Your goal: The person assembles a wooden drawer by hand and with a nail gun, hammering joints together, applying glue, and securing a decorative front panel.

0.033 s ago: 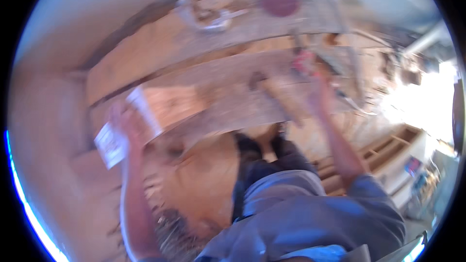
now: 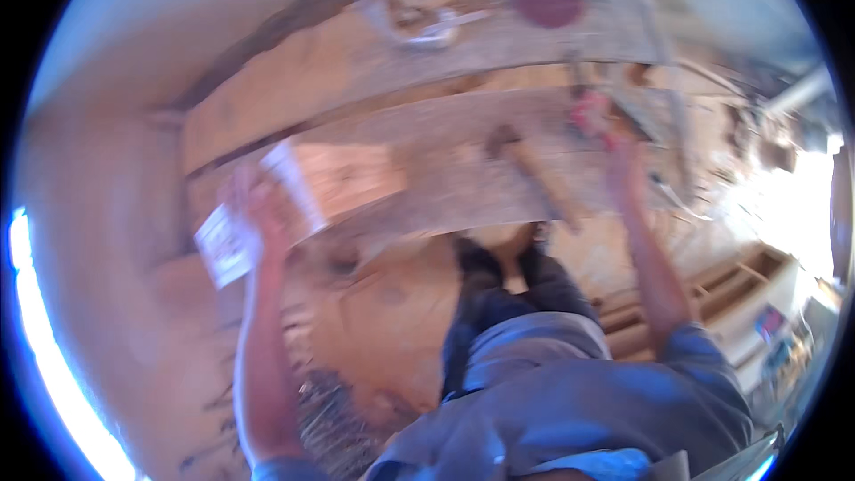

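Note:
My left hand (image 2: pixel 256 209) is over a white printed sheet (image 2: pixel 223 245) at the left of the bench, seemingly gripping it; blur hides the exact hold. White shows on both sides of the hand. Joined to the sheet or lying against it is a flat orange-brown piece (image 2: pixel 347 180). My right hand (image 2: pixel 626 165) reaches to a small red thing (image 2: pixel 590 113) beside a grey, blade-like piece (image 2: pixel 638 121). Its fingers are smeared, so whether they grip is unclear. Between my hands lies a hammer (image 2: pixel 540 180), its dark head away from me and its wooden handle toward me.
The worn plank bench (image 2: pixel 436 147) has a long gap along it. Farther back lie a dark red disc (image 2: pixel 549 0) and crumpled white material (image 2: pixel 432 31). A compartmented wooden frame (image 2: pixel 748 272) stands at right. Dark scraps (image 2: pixel 329 419) are heaped low at left.
The whole scene has shifted right in the picture, as my head turned. My hands keep about the same places relative to the bench and the things by them.

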A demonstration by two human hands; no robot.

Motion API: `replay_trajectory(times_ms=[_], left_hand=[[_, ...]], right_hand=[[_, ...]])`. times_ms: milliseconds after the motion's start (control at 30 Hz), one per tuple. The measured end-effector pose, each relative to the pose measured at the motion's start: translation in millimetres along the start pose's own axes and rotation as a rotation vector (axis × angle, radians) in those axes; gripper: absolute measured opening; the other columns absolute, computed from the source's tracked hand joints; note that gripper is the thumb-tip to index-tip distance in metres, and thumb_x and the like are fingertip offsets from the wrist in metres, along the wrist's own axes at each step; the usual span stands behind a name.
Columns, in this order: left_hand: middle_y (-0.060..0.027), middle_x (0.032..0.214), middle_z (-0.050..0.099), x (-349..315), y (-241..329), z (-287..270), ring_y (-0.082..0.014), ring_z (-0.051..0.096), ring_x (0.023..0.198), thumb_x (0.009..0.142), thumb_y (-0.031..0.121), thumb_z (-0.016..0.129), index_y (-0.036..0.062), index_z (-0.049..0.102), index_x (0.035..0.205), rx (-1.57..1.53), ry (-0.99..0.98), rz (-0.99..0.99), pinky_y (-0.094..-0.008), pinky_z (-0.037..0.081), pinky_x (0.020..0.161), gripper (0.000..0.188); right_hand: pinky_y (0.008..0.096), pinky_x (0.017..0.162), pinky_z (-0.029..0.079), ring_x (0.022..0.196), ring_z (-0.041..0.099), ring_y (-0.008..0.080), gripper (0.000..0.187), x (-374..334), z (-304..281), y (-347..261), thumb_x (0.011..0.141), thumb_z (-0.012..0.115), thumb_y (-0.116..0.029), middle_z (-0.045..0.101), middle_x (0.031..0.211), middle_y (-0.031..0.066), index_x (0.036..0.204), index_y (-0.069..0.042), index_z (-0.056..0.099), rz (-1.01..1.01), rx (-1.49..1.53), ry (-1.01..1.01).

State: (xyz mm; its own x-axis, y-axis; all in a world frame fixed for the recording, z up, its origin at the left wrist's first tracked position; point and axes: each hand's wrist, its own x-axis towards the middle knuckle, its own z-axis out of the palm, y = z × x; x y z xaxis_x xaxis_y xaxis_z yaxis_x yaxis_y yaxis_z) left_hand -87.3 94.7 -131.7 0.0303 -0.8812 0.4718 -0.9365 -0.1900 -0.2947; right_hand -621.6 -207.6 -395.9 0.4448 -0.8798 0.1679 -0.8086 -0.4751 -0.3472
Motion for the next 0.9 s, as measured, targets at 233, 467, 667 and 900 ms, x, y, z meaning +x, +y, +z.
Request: replay_trajectory(times_ms=[233,467,667,900], left_hand=[[-0.0246,0.144,0.050,9,22,14,-0.0436,0.039,0.139,0.105,0.026,0.046,-0.0050,0.052,0.141,-0.187,-0.240,-0.425,-0.0533,0.028,0.118,0.048],[-0.0245,0.146,0.049,9,29,2,-0.0438,0.039,0.139,0.106,0.030,0.045,-0.0058,0.051,0.142,-0.232,-0.280,-0.466,-0.0527,0.028,0.117,0.051],[-0.0244,0.148,0.047,13,27,2,-0.0431,0.038,0.140,0.108,0.032,0.040,-0.0062,0.048,0.144,-0.221,-0.323,-0.486,-0.0515,0.028,0.118,0.054],[-0.0256,0.148,0.047,14,26,2,-0.0435,0.038,0.139,0.109,0.033,0.037,-0.0071,0.046,0.145,-0.231,-0.317,-0.449,-0.0518,0.028,0.117,0.055]], right_hand=[[0.0522,0.084,0.053,0.097,0.067,0.0424,0.053,54,-4,23,0.076,0.068,-0.006,0.067,0.106,0.0243,0.127,-0.004,0.054,0.155,-0.183,-0.322],[0.0357,0.050,0.047,0.052,0.061,0.0224,0.010,25,-104,-94,0.084,0.072,-0.009,0.065,0.068,0.0107,0.090,-0.003,0.067,0.532,1.256,-0.423],[0.0307,0.041,0.038,0.043,0.054,0.0137,0.023,-6,-80,-229,0.078,0.076,0.000,0.057,0.053,0.0064,0.060,-0.002,0.061,0.681,1.568,-0.798],[0.0315,0.043,0.039,0.045,0.052,0.0123,0.017,-14,-65,-295,0.075,0.071,0.004,0.055,0.055,0.0055,0.064,-0.001,0.060,0.579,1.812,-1.061]])
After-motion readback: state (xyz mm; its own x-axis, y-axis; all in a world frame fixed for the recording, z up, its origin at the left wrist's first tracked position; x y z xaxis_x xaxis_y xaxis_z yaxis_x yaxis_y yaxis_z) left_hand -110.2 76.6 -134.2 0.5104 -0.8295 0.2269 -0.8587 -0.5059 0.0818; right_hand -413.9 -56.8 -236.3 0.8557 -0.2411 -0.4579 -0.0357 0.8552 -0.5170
